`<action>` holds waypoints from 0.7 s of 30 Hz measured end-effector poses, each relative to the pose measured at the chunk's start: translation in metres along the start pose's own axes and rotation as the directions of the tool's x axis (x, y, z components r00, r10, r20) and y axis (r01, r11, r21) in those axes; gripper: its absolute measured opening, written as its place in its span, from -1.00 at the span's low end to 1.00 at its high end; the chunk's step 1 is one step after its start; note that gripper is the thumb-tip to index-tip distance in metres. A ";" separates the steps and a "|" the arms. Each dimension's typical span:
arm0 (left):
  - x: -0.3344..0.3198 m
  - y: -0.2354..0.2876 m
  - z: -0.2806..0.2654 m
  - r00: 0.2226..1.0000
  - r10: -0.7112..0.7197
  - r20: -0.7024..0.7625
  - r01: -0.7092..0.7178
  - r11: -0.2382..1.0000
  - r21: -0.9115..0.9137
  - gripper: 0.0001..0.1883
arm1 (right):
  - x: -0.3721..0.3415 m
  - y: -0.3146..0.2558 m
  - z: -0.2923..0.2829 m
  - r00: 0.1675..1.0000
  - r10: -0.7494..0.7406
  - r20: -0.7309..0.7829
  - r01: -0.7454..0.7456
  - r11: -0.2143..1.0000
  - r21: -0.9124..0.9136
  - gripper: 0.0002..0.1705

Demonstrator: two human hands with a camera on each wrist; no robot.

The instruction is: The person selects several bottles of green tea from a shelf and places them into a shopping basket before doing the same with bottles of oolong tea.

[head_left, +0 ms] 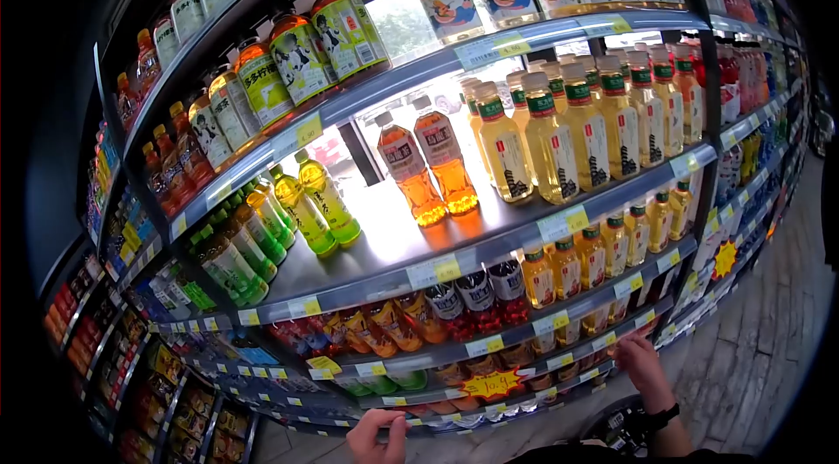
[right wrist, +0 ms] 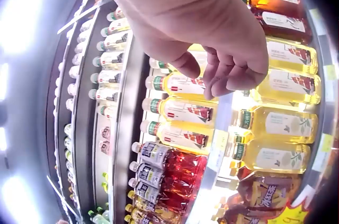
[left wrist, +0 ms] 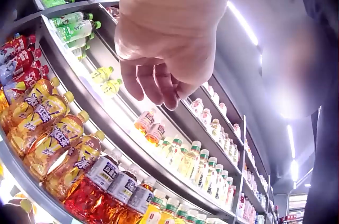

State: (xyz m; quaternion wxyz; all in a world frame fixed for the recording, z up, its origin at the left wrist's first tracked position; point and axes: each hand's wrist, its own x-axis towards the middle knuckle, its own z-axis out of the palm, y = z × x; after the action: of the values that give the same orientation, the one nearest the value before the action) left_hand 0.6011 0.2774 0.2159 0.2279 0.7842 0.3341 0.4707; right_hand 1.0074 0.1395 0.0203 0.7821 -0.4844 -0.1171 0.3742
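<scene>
My left hand [head_left: 376,436] hangs low before the drink shelves, fingers loosely bent and nothing in them; its wrist view shows the same bare hand [left wrist: 164,60]. To the right, my right hand [head_left: 642,366] is held in front of the lower shelves, also loosely curled around nothing, as the right wrist view of the hand [right wrist: 212,38] shows. Two amber tea bottles [head_left: 445,155] stand mid-shelf. Left of them are green-capped yellow-green bottles [head_left: 329,197]; to their right, rows of pale yellow tea bottles [head_left: 552,149] with green neck bands.
The middle shelf [head_left: 384,263] has a price-tag strip along its front edge. Dark red bottles [head_left: 479,294] and orange-yellow bottles [head_left: 393,324] fill the shelf below. A starburst price sign [head_left: 491,384] juts out low down. Grey floor [head_left: 743,359] runs along the right.
</scene>
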 end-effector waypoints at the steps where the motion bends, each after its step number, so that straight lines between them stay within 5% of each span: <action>1: -0.005 0.002 -0.003 1.000 -0.023 0.019 0.023 0.999 -0.039 -0.92 | -0.013 0.002 -0.001 1.000 -0.009 -0.009 0.009 0.999 -0.045 -0.89; 5: -0.037 -0.015 -0.026 0.986 -0.160 0.039 0.156 0.833 -0.530 -0.89 | -0.073 0.021 -0.022 0.999 -0.038 -0.038 0.029 0.975 -0.219 -0.86; 11: -0.101 -0.025 -0.084 0.964 -0.262 -0.045 0.199 0.825 -0.530 -0.87 | -0.184 0.066 -0.065 0.987 -0.039 -0.158 0.002 0.974 -0.227 -0.82; 16: -0.167 -0.041 -0.110 0.942 -0.333 -0.028 0.247 0.749 -0.614 -0.89 | -0.283 0.042 -0.035 0.968 0.057 -0.245 -0.152 0.908 -0.391 -0.85; 21: -0.213 -0.043 -0.132 0.964 -0.260 -0.052 0.194 0.825 -0.530 -0.76 | -0.340 0.039 -0.049 0.995 0.055 -0.085 -0.089 0.868 -0.488 -0.77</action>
State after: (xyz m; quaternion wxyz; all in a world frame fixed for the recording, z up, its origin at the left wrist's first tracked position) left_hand 0.3997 0.1547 0.1221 0.4650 0.6173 0.2985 0.5600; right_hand 0.7807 -0.1211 0.0236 0.6225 -0.6836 -0.1633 0.3442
